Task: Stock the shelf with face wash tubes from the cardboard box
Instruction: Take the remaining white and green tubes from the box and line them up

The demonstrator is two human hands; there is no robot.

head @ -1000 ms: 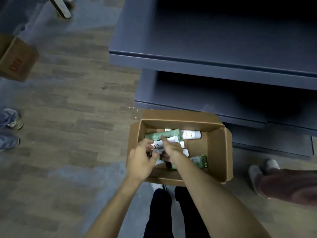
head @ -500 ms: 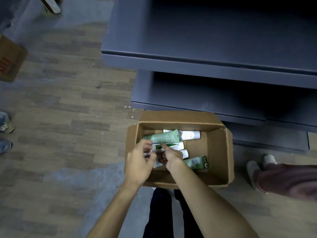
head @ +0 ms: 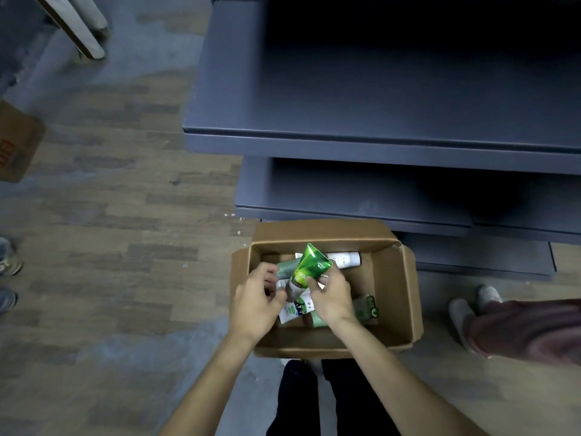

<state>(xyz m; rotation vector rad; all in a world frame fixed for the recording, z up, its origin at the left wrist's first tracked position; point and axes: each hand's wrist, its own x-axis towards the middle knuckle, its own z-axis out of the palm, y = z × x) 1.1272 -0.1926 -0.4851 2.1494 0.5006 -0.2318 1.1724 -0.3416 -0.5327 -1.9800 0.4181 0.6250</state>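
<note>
An open cardboard box [head: 397, 297] sits on the floor in front of the dark grey shelf [head: 361, 143]. Inside lie several green and white face wash tubes, among them a white one [head: 344, 259] at the back and a green one [head: 366, 306] at the right. My right hand [head: 330, 295] grips a bright green tube [head: 309, 267] tilted up above the others, crimped end pointing away from me. My left hand [head: 256, 298] hovers beside its cap end with fingers curled; whether it holds a tube is hidden.
A lower shelf level [head: 345, 196] juts out just behind the box. Another person's shoes [head: 471, 313] and trouser leg [head: 528, 328] stand at the right. More shoes [head: 8, 265] and a second cardboard box [head: 17, 146] are at the left on the wood-pattern floor.
My right hand has lifted a bright green tube up out of the pile; before, both hands were down among the tubes.
</note>
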